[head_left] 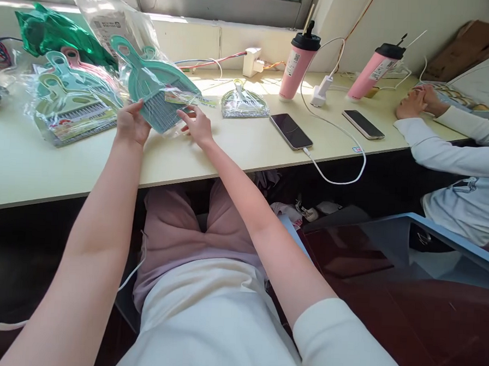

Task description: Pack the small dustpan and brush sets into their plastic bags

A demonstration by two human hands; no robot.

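A teal mini dustpan and brush set (pixel 157 94) in clear plastic wrap is tilted above the table. My left hand (pixel 132 123) grips its lower left side, the fingers partly hidden beneath it. At its right edge, my right hand (pixel 197 125) has bent fingers touching the wrap near the label; the thumb and fingers stand apart. Left of them lie more wrapped dustpan sets, a yellow-green one (pixel 78 114) in front and a blue one (pixel 80 79) behind it. Another small green dustpan set (pixel 244 102) lies to the right of my right hand.
Green plastic (pixel 55 34) and a clear bag (pixel 117 20) lie at the back left. On the right are a phone (pixel 291 131) on a charging cable, a pink cup (pixel 298 68), a second pink cup (pixel 373 72) and another phone (pixel 362 125). A co-worker's hands (pixel 416 102) rest clasped at the far right.
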